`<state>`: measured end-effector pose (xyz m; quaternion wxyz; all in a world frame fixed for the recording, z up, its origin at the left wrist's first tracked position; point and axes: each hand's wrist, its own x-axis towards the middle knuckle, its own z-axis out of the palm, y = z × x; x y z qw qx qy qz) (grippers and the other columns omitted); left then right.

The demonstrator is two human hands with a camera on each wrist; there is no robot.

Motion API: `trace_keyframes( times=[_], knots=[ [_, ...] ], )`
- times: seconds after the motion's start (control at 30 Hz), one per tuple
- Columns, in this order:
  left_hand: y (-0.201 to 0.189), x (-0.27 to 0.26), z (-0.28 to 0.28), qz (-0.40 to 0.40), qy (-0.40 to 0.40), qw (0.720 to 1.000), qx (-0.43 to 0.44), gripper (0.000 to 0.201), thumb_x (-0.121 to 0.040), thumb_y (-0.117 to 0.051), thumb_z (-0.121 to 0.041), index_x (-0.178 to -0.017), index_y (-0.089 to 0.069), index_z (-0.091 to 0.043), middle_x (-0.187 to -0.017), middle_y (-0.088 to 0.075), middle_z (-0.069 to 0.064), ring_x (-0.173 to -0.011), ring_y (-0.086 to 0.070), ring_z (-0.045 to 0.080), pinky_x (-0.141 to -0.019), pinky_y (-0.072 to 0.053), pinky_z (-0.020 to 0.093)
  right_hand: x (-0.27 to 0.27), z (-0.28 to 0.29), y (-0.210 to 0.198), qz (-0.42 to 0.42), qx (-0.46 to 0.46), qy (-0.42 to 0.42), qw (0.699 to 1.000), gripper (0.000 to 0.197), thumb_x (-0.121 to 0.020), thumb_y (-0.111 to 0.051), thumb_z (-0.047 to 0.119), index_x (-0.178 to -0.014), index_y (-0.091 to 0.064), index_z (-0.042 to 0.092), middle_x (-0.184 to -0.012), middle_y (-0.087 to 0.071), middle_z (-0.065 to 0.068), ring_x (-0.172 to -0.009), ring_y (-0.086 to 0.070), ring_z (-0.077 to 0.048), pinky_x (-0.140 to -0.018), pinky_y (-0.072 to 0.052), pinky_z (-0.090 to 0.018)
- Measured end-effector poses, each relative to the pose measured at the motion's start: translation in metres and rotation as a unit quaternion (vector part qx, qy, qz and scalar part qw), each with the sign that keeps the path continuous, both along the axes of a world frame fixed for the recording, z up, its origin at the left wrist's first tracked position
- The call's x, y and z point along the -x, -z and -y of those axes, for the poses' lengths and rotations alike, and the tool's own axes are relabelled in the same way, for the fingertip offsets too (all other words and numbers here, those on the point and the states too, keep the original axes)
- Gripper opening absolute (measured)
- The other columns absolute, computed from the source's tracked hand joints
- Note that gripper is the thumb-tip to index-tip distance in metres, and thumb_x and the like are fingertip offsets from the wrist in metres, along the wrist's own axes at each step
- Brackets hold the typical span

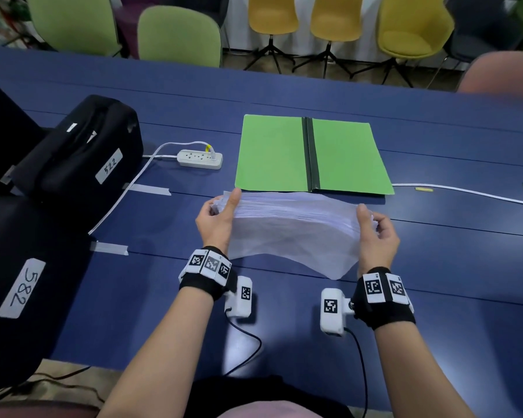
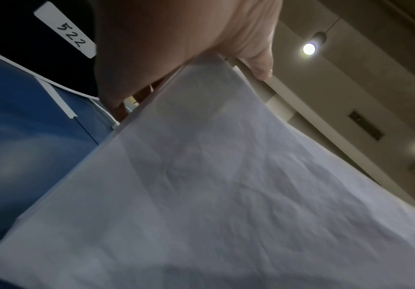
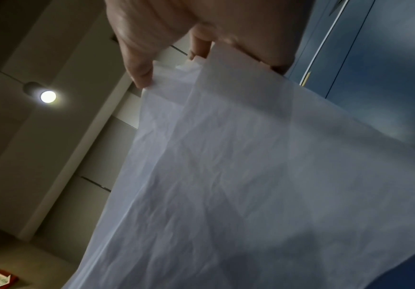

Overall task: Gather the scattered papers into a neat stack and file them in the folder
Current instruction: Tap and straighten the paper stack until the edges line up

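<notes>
Head view, L to R. Far L: two black cases, the nearer labelled "582" (image 1: 21, 288) and the farther labelled "522" (image 1: 108, 165), are set on the blue desk (image 1: 435, 267). A white power strip (image 1: 200, 159) lies just R of the "522" case; its white cord (image 1: 118, 200) is run along the desk and held down by strips of tape (image 1: 147, 189).

Centre: the stack of papers (image 1: 290, 230) is held up off the desk by both hands, near the front edge of the folder. The left hand (image 1: 216, 220) is closed on the stack's L end, thumb on top, fingers underneath. The right hand (image 1: 375, 233) is closed on the R end in the same way. The stack is seen to sag between the grips, and its near edge droops toward the wrists. Sheet edges at both ends are slightly fanned, not yet flush.

Beyond the stack: the green folder (image 1: 269, 155) lies open and flat on the desk, black spine at mid-width, both leaves bare.

R of the folder: a second white cable (image 1: 465, 191) is laid across the desk.

Wrist views: the underside of the creased sheets (image 2: 226, 185) fills each frame; the thumb and fingers (image 3: 139, 64) are seen pinching the paper's edge.

Far bkgd: green and yellow chairs (image 1: 332, 16) are lined up behind the desk.
</notes>
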<state>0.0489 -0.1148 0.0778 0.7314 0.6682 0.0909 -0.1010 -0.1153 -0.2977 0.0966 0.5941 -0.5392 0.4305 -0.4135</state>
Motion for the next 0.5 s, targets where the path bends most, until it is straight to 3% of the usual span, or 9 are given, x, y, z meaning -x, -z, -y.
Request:
trace_keyframes(
  times=[0.1,0.17,0.23,0.33,0.5],
  knots=[
    [-0.002,-0.001,0.002,-0.002,-0.006,1.0,-0.008,0.05,-0.062,-0.083,-0.047,-0.095,-0.062,-0.015,-0.084,-0.057,-0.004,-0.07,-0.054,0.006,-0.061,-0.041,0.001,-0.003,0.0,-0.001,-0.014,0.003,0.014,1.0,0.024,-0.076,-0.074,0.037,-0.069,-0.054,0.024,-0.064,-0.048,0.012,-0.05,-0.044,0.007,-0.056,-0.038,-0.006],
    [-0.001,0.0,0.003,0.003,-0.014,1.0,-0.028,0.068,-0.052,-0.081,-0.058,-0.103,-0.064,-0.016,-0.103,-0.063,0.002,-0.089,-0.06,0.015,-0.079,-0.046,0.014,-0.005,0.0,-0.003,-0.018,0.01,0.019,1.0,0.027,-0.073,-0.075,0.04,-0.067,-0.054,0.026,-0.064,-0.048,0.01,-0.056,-0.042,0.002,-0.059,-0.039,-0.011],
    [-0.002,0.001,0.004,0.003,-0.023,0.999,-0.046,0.071,-0.052,-0.081,-0.059,-0.106,-0.063,-0.017,-0.113,-0.063,0.002,-0.103,-0.06,0.019,-0.09,-0.047,0.024,-0.007,0.001,-0.004,-0.03,0.018,0.027,0.999,0.028,-0.072,-0.076,0.038,-0.066,-0.052,0.025,-0.064,-0.046,0.009,-0.055,-0.041,0.001,-0.057,-0.038,-0.011],
    [-0.001,-0.001,0.004,0.008,-0.021,0.998,-0.051,0.065,-0.057,-0.083,-0.053,-0.107,-0.064,-0.017,-0.11,-0.062,0.004,-0.095,-0.06,0.019,-0.082,-0.046,0.019,-0.006,0.002,-0.001,-0.036,0.025,0.036,0.998,0.025,-0.077,-0.072,0.028,-0.064,-0.051,0.025,-0.061,-0.047,0.01,-0.045,-0.042,0.005,-0.053,-0.037,-0.008],
    [0.002,-0.002,0.002,0.025,0.023,0.998,-0.047,0.054,-0.061,-0.085,-0.044,-0.1,-0.067,-0.012,-0.093,-0.064,-0.005,-0.079,-0.059,0.007,-0.066,-0.044,0.007,0.0,0.008,0.009,-0.043,0.026,0.02,0.999,0.019,-0.081,-0.062,0.016,-0.067,-0.058,0.028,-0.067,-0.051,0.01,-0.063,-0.045,-0.003,-0.07,-0.04,-0.021]
  ],
)
